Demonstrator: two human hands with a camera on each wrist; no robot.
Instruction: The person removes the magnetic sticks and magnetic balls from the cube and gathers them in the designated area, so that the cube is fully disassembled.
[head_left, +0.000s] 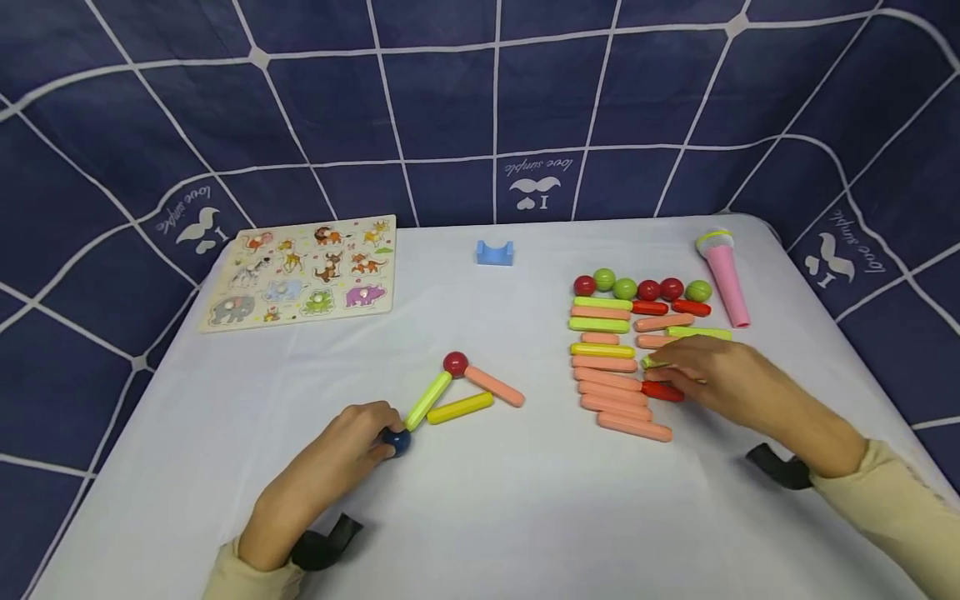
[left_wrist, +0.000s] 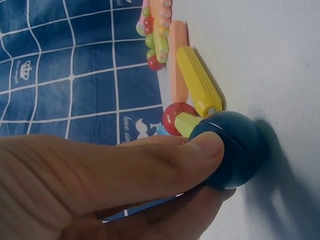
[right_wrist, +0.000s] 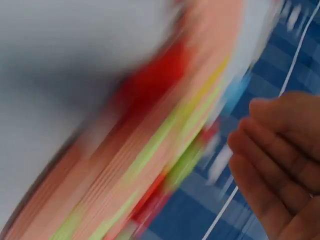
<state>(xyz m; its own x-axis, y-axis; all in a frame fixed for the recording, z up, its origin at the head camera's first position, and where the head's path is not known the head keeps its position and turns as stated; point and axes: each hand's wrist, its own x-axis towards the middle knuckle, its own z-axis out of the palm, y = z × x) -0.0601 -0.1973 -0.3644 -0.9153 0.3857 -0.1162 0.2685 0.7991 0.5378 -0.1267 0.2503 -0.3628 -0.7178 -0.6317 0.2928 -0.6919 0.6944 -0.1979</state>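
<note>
My left hand [head_left: 348,446] pinches a dark blue ball [left_wrist: 240,150] between thumb and fingers, low at the table. The ball sits at the near end of a yellow-green stick [head_left: 429,400]. That stick's other end meets a red ball [head_left: 455,364], from which a salmon-pink stick [head_left: 495,387] slants right. A yellow stick [head_left: 461,408] lies between them. Over the right-hand rows of sticks is my right hand [head_left: 712,375], its fingers relaxed around nothing in the right wrist view [right_wrist: 280,165]. Below its fingertips are a short green stick [head_left: 654,362] and a red stick [head_left: 663,391].
Rows of salmon-pink sticks [head_left: 611,398] and several red and green balls [head_left: 648,290] lie at the right. Beyond them rests a pink toy microphone [head_left: 726,279]. A blue cradle-shaped piece [head_left: 495,254] and an animal puzzle board [head_left: 300,275] lie toward the back.
</note>
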